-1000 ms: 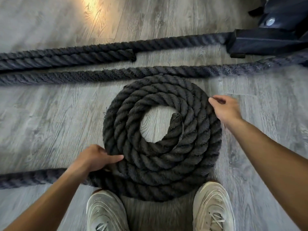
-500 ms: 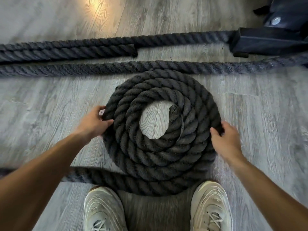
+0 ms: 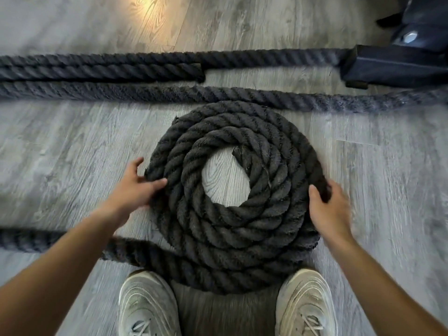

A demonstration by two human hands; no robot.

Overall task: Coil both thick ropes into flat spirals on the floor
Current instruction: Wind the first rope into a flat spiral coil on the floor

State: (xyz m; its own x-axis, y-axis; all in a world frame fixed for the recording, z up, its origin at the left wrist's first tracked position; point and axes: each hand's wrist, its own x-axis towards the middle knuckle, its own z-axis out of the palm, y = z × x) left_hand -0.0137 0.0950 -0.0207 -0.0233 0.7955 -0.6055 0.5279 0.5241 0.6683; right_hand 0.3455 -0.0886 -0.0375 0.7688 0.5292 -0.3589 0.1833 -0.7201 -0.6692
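A thick dark rope lies as a flat coil (image 3: 232, 229) of several turns on the grey floor, just ahead of my shoes. Its inner end (image 3: 238, 154) shows at the top of the centre hole. The rope's tail (image 3: 135, 253) leaves the coil's near side and runs left under my left forearm. My left hand (image 3: 134, 187) rests against the coil's left rim with its fingers spread and the thumb on the outer turn. My right hand (image 3: 327, 209) grips the outer turn on the right rim. A second rope (image 3: 101, 69) lies straight and doubled at the back.
A straight stretch of rope (image 3: 218, 95) crosses the floor touching the coil's far side. A dark metal equipment base (image 3: 392, 66) stands at the back right. My pale left shoe (image 3: 148, 306) and right shoe (image 3: 305, 301) flank the coil's near edge.
My left hand went from the coil's lower left up to its left rim. My right hand dropped from the upper right to the right rim. The coil now sits against the straight rope.
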